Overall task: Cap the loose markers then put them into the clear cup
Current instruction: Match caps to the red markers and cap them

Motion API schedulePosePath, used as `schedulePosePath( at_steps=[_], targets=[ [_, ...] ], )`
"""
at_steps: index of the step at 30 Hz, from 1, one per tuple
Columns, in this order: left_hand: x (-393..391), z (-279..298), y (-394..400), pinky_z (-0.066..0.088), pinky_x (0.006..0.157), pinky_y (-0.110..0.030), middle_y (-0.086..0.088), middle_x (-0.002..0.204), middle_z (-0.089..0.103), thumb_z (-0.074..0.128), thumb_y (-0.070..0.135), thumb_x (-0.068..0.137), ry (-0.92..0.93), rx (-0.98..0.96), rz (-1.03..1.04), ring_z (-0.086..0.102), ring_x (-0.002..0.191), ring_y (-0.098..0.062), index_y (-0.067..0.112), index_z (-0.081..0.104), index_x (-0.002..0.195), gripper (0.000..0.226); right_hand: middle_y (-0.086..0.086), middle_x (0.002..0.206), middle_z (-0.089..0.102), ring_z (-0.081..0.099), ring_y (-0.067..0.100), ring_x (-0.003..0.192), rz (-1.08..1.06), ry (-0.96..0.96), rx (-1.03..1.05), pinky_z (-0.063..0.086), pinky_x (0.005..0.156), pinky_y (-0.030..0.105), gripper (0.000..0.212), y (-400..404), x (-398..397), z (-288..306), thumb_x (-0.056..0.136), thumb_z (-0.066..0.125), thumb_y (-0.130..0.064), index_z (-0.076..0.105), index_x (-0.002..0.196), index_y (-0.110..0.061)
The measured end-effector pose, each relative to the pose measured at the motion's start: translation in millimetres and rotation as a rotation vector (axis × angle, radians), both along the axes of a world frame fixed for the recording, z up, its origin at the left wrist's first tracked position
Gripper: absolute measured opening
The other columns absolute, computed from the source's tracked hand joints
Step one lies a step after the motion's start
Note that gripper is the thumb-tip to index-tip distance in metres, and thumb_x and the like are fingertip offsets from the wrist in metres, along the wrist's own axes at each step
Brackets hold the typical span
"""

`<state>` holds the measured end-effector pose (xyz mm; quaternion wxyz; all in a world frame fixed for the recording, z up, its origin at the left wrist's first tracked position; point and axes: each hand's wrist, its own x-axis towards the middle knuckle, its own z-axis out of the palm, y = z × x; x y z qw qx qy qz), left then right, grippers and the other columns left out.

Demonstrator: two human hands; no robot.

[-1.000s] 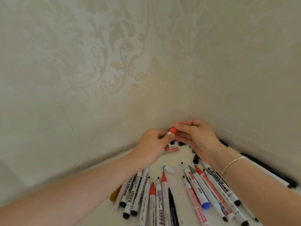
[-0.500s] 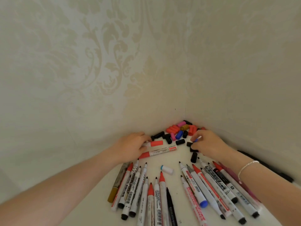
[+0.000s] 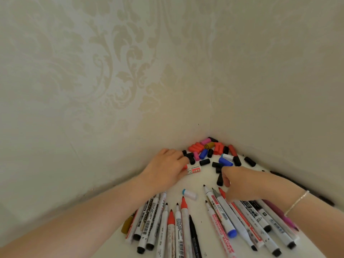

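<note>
Several uncapped markers (image 3: 188, 228) fan out on the white tabletop (image 3: 202, 181) near me. Loose caps (image 3: 204, 151) in red, black, blue and pink are piled in the wall corner. My left hand (image 3: 165, 168) lies palm down by the pile, fingers over a red marker (image 3: 193, 170) whose labelled white barrel sticks out. My right hand (image 3: 240, 183) hovers with curled fingers over the tips of the right-hand markers (image 3: 242, 216). A blue cap (image 3: 225, 162) sits right at its index finger; whether the hand holds it is unclear. No clear cup is in view.
Two patterned walls (image 3: 130, 81) meet at the corner and close off the tabletop at the back. A white cap with a blue end (image 3: 189, 194) lies alone between the two fans of markers. Dark pens (image 3: 279, 175) lie along the right wall.
The hands parted after pressing a red cap onto a marker. My left hand brought that marker down beside the caps. My right hand reached into the pile, then drew back over the markers.
</note>
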<state>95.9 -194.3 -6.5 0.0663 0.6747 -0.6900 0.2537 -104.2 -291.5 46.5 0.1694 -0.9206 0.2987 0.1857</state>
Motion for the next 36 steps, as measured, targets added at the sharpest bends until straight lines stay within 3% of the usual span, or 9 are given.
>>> schedulePosePath(
  at_steps=[4,9,14,17,20,22,27,32,36],
  targets=[
    [-21.0,0.0,-7.2,0.050,0.076,-0.028,0.005,0.081,0.065,0.071,0.034,0.077,-0.073,-0.030,-0.100,0.062,0.075,-0.016,0.021,0.068,0.086,0.016,-0.005,0.078,0.041,0.039,0.004,0.063,0.022,0.009,-0.046,0.033,0.052,0.017,0.020,11.8,1.3,-4.4,0.091,0.053,-0.014,0.038,0.104,-0.018],
    [-27.4,-6.8,-17.8,0.049,0.081,-0.032,0.004,0.083,0.064,0.063,0.031,0.082,-0.116,-0.020,-0.100,0.059,0.078,-0.017,0.021,0.067,0.090,0.014,-0.004,0.076,0.036,0.040,0.006,0.063,0.018,-0.079,-0.187,0.035,0.055,0.019,0.043,17.6,4.2,-19.0,0.093,0.049,-0.011,0.034,0.134,-0.012],
    [-25.3,-9.7,-26.3,0.048,0.083,-0.033,0.005,0.086,0.065,0.067,0.033,0.081,-0.071,0.027,-0.004,0.062,0.078,-0.016,0.022,0.067,0.091,0.016,-0.004,0.074,0.035,0.049,0.015,0.073,0.014,-0.169,-0.227,0.035,0.052,0.022,0.033,18.5,3.6,-33.7,0.093,0.049,-0.013,0.038,0.124,-0.013],
    [-24.0,-10.7,-32.1,0.046,0.089,-0.036,0.001,0.093,0.066,0.063,0.034,0.085,-0.032,0.063,0.074,0.062,0.085,-0.020,0.019,0.066,0.103,0.024,-0.004,0.074,0.038,0.047,0.014,0.067,-0.041,-0.247,-0.201,0.031,0.048,0.022,0.031,18.5,5.3,-37.3,0.092,0.050,-0.019,0.037,0.120,-0.013],
    [-25.2,-4.5,-40.2,0.038,0.096,-0.038,-0.003,0.105,0.064,0.051,0.033,0.094,0.008,0.078,0.127,0.060,0.097,-0.024,0.016,0.061,0.109,0.025,-0.003,0.071,0.042,0.043,0.012,0.061,-0.194,-0.457,-0.095,0.032,0.048,0.022,0.017,7.6,5.9,-33.8,0.086,0.052,-0.018,0.037,0.093,-0.018],
    [-25.4,0.3,-48.0,0.030,0.100,-0.037,-0.003,0.117,0.059,0.041,0.032,0.098,0.039,0.091,0.170,0.055,0.106,-0.024,0.016,0.055,0.117,0.028,-0.002,0.070,0.046,0.041,0.011,0.057,-0.347,-0.657,0.039,0.035,0.050,0.021,0.024,-3.6,3.6,-27.1,0.083,0.058,-0.016,0.035,0.078,-0.019],
    [-16.7,3.2,-73.2,0.034,0.100,-0.033,-0.005,0.137,0.043,0.045,0.012,0.093,0.129,0.239,0.291,0.045,0.122,-0.025,0.014,0.037,0.139,0.047,0.010,0.074,0.060,0.052,0.014,0.057,-0.572,-0.932,0.213,0.039,0.049,0.020,0.024,-23.2,-4.7,-20.9,0.084,0.065,-0.017,0.042,0.076,-0.014],
    [-9.2,11.6,-91.8,0.046,0.089,-0.033,-0.010,0.124,0.053,0.049,0.006,0.091,0.157,0.428,0.410,0.056,0.110,-0.027,0.008,0.046,0.127,0.036,0.014,0.080,0.068,0.070,0.024,0.074,-0.663,-0.996,0.292,0.055,0.065,0.038,0.020,-28.1,-6.7,-31.1,0.087,0.062,-0.017,0.046,0.079,-0.008],
    [-6.7,16.3,-100.1,0.047,0.080,-0.032,-0.010,0.117,0.056,0.049,0.004,0.093,0.103,0.502,0.420,0.059,0.103,-0.027,0.006,0.054,0.117,0.025,0.014,0.084,0.066,0.067,0.019,0.061,-0.702,-1.041,0.421,0.053,0.046,0.025,0.020,-29.2,-8.2,-30.8,0.088,0.061,-0.013,0.045,0.079,-0.005]
  ],
)
